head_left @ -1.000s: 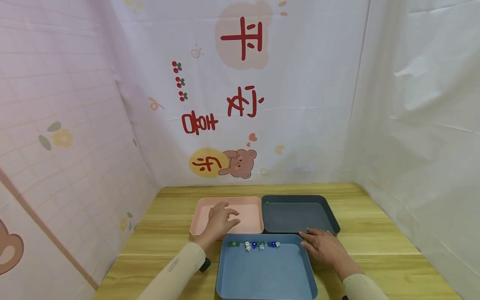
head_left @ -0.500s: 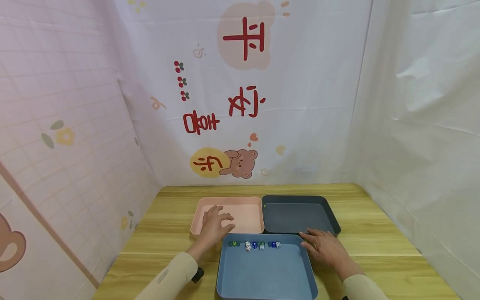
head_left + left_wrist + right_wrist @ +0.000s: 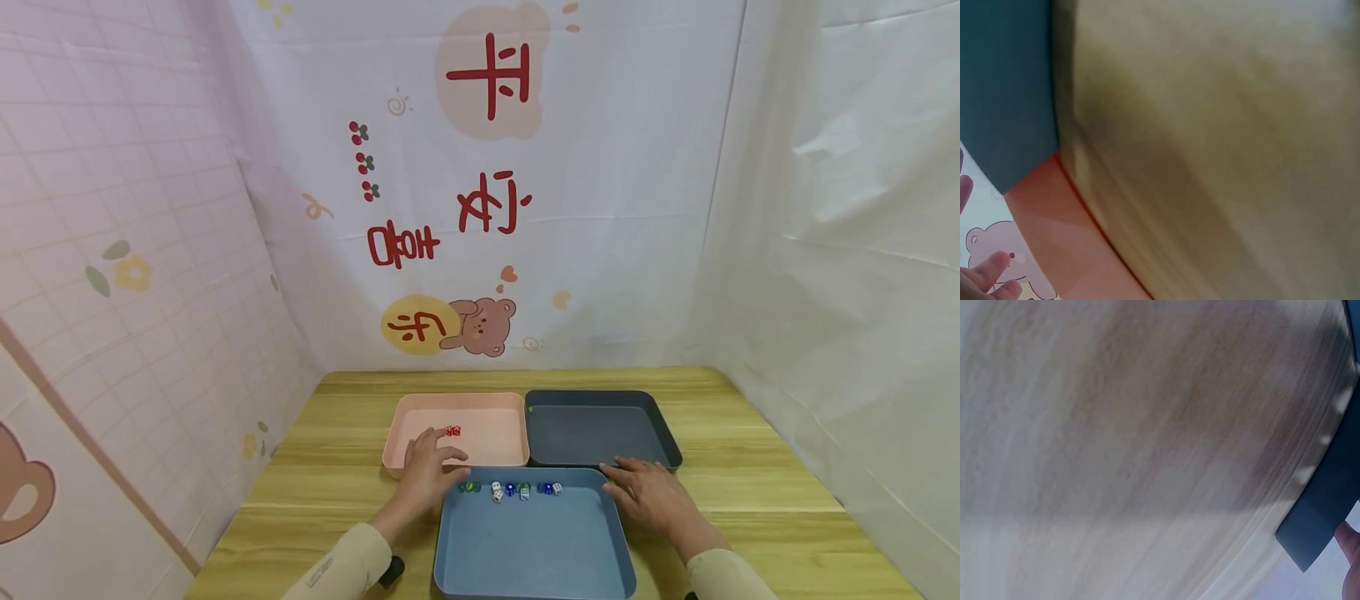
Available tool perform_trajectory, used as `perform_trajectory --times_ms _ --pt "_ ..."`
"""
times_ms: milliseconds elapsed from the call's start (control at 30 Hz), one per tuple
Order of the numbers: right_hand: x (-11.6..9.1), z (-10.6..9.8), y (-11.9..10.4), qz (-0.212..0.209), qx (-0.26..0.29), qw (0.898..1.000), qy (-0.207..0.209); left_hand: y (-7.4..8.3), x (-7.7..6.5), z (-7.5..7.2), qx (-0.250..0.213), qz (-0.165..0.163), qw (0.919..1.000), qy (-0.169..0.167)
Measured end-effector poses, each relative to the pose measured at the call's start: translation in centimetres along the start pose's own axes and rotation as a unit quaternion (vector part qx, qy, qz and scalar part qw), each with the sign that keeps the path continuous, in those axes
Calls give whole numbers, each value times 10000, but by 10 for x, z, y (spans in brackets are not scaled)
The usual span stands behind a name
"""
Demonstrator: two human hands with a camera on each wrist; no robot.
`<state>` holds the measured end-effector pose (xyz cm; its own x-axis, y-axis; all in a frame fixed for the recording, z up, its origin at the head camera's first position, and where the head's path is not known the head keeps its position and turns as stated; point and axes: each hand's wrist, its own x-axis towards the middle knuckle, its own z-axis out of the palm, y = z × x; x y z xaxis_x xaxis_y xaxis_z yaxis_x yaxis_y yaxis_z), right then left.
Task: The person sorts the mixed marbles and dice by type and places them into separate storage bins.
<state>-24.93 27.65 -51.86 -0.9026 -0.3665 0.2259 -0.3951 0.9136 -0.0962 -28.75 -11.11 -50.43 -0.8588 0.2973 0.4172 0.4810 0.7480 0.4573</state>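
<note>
My left hand [image 3: 427, 473] hangs over the near edge of the pink tray [image 3: 487, 457], fingers loosely bent and apart, with nothing seen in its grasp. Just beyond its fingertips, two red dice [image 3: 453, 431] lie side by side in that tray. In the blue tray [image 3: 536, 550], white dice [image 3: 497, 492], blue dice [image 3: 547, 489] and green dice [image 3: 468, 487] line up along the far side. My right hand [image 3: 648, 493] rests by that tray's far right corner, next to the dark tray's near edge, its fingers relaxed. Only fingers of each hand show in the wrist views.
The dark tray [image 3: 600, 433] stands right of the pink one, with a tiny green item [image 3: 530, 409] near its left wall. All three trays sit on a wooden table [image 3: 750, 467]. Printed cloth [image 3: 622, 208] walls the back and sides.
My left hand has drawn back toward me and somewhat left from over the pink tray. The red dice there have come into view. The right hand has stayed in place.
</note>
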Motion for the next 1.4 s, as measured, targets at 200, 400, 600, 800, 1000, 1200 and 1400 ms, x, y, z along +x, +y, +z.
perform_trajectory --times_ms 200,400,600,800,1000,1200,1400 --pt "0 0 0 -15 24 10000 66 -2 -9 5 223 -37 9997 -32" --pt "-1 0 -1 -15 21 10000 85 -2 -13 7 609 -122 9981 -38" --pt "-1 -1 0 7 12 10000 -23 1 -14 6 749 -142 9970 -152" --pt "-1 0 1 21 14 10000 -59 2 -13 8 1088 -17 9939 -203" --pt "-1 0 0 14 63 10000 -47 3 -12 10 1307 126 9909 -296" --pt "-1 0 1 -4 20 10000 31 5 -11 8 1369 35 9891 -542" --pt "-1 2 1 -1 4 10000 78 8 -9 9 1344 -102 9891 -591"
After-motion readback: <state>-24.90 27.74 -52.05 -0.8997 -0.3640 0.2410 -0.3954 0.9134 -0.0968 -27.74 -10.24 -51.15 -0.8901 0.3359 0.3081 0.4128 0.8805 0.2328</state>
